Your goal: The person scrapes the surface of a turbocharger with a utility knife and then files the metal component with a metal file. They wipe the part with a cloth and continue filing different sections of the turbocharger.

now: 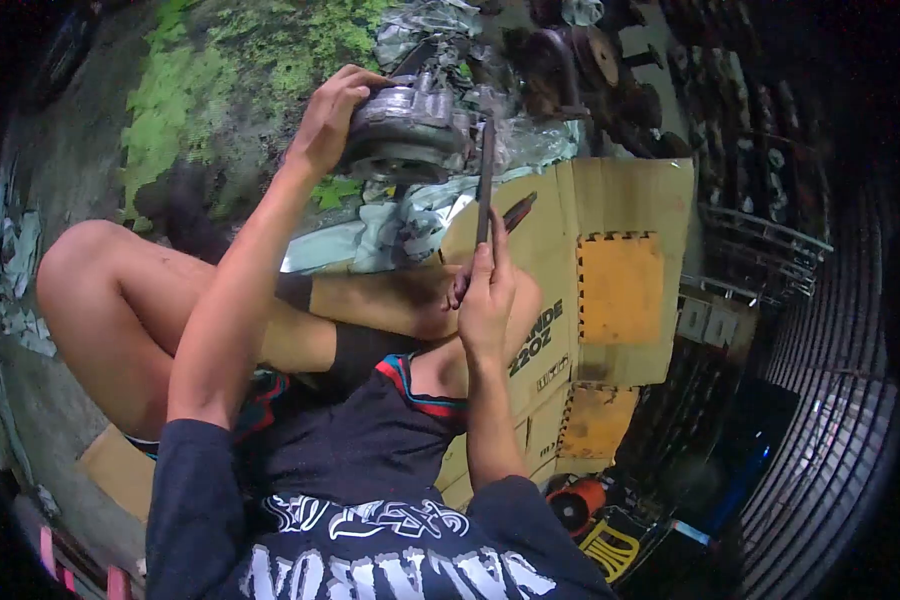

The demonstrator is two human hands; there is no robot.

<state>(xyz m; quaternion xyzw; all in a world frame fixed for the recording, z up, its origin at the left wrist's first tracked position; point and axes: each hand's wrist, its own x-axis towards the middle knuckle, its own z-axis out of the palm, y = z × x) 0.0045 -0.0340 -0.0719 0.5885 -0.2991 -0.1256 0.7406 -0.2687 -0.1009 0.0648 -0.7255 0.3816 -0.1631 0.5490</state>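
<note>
A round metal machine part [405,135], with a grey drum-like body and smaller fittings on top, stands in front of my crossed legs. My left hand [335,115] rests against its upper left side, fingers bent over the edge. In my right hand [487,300] is a long dark metal bar [485,185], held upright with its top end just right of the machine part. Whether the bar touches the part I cannot tell. Crumpled clear plastic and pale cloth [360,240] lie under and around the part.
Flattened cardboard [620,190] with orange foam squares [620,287] lies to the right. A worn green mat [230,90] covers the floor at the upper left. Several dark metal parts [570,70] are at the top right. An orange round object [577,503] sits at the lower right.
</note>
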